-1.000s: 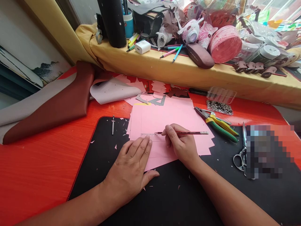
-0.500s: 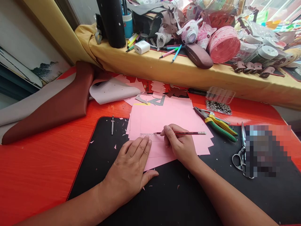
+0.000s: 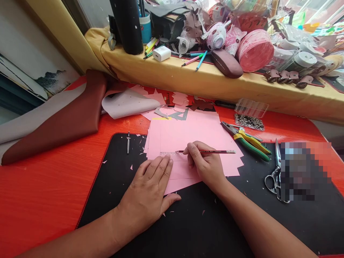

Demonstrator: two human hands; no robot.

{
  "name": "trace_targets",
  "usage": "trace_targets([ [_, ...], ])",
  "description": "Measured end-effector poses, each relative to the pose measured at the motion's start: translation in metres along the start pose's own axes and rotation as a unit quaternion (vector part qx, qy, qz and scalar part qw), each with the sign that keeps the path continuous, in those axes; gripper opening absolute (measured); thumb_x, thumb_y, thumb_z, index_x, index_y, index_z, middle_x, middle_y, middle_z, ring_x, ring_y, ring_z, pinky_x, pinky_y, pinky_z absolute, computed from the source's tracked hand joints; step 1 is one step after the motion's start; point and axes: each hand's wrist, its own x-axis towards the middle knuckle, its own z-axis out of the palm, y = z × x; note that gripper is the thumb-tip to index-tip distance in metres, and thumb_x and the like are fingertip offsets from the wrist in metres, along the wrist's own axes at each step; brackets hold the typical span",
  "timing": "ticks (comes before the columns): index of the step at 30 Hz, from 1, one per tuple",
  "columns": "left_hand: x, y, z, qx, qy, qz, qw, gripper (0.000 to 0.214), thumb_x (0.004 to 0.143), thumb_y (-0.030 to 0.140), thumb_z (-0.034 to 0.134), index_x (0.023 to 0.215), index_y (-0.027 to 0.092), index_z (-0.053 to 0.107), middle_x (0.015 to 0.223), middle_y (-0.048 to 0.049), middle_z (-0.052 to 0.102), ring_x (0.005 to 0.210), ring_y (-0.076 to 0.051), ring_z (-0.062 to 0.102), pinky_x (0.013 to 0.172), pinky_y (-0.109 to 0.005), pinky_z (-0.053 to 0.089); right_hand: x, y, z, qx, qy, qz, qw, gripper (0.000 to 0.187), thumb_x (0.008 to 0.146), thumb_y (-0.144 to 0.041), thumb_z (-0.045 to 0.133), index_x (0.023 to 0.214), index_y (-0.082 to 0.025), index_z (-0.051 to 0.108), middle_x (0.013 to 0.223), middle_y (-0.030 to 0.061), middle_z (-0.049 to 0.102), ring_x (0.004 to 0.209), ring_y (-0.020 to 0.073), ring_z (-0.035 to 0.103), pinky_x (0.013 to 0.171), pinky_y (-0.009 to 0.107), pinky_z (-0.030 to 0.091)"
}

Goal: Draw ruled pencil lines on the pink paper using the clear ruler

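Observation:
A stack of pink paper sheets (image 3: 188,134) lies on a black mat (image 3: 188,222). My left hand (image 3: 150,193) rests flat, fingers stretched out, pressing a clear ruler (image 3: 172,154) onto the paper. My right hand (image 3: 205,163) is closed on a red pencil (image 3: 212,151) lying almost level, its tip at the ruler's upper edge and its eraser end pointing right.
Green and yellow pliers (image 3: 248,139) and scissors (image 3: 274,172) lie right of the paper. A small metal tool (image 3: 128,142) lies at the mat's left. A grey set square (image 3: 180,114), brown leather (image 3: 64,118), a clear box (image 3: 251,107) and a cluttered yellow ledge (image 3: 215,79) sit behind.
My right hand and the pencil have slid slightly left along the ruler's edge. My left hand has stayed in place.

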Motion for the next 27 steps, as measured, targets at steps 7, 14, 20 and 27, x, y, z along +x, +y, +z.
trace_targets([
  [7, -0.0016, -0.0005, 0.0013, 0.004, -0.006, 0.001, 1.000, 0.073, 0.112, 0.066, 0.050, 0.153, 0.007, 0.066, 0.156, -0.0211, 0.066, 0.143, -0.037, 0.059, 0.122, -0.050, 0.038, -0.0010, -0.0001, 0.0002, -0.002, -0.004, 0.001, 1.000, 0.050, 0.111, -0.060, 0.059, 0.081, -0.023, 0.072, 0.059, -0.0022, 0.059, 0.055, 0.0169, 0.057, 0.064, 0.034, 0.049],
  [14, 0.0003, 0.0003, -0.0005, -0.001, 0.005, 0.001, 1.000, 0.076, 0.118, 0.063, 0.033, 0.150, 0.003, 0.067, 0.155, -0.0208, 0.068, 0.141, -0.035, 0.061, 0.121, -0.051, 0.037, -0.0004, -0.0005, -0.0002, -0.009, -0.006, -0.004, 1.000, 0.049, 0.112, -0.057, 0.058, 0.079, -0.022, 0.071, 0.059, -0.0023, 0.059, 0.056, 0.0168, 0.056, 0.066, 0.034, 0.050],
  [20, 0.0001, 0.0002, -0.0003, 0.006, -0.002, 0.000, 1.000, 0.074, 0.116, 0.065, 0.038, 0.151, 0.006, 0.067, 0.157, -0.0193, 0.066, 0.143, -0.034, 0.060, 0.121, -0.049, 0.037, -0.0011, -0.0004, 0.0004, -0.006, -0.003, -0.001, 1.000, 0.050, 0.112, -0.058, 0.058, 0.080, -0.022, 0.072, 0.059, -0.0021, 0.059, 0.056, 0.0168, 0.057, 0.063, 0.033, 0.049],
  [27, -0.0002, 0.0003, -0.0001, 0.002, 0.003, 0.002, 1.000, 0.077, 0.117, 0.064, 0.035, 0.151, 0.003, 0.066, 0.157, -0.0202, 0.066, 0.143, -0.035, 0.060, 0.120, -0.051, 0.038, -0.0019, -0.0007, 0.0001, -0.008, -0.002, 0.002, 1.000, 0.052, 0.110, -0.064, 0.058, 0.081, -0.023, 0.072, 0.059, -0.0017, 0.060, 0.056, 0.0174, 0.057, 0.063, 0.033, 0.050],
])
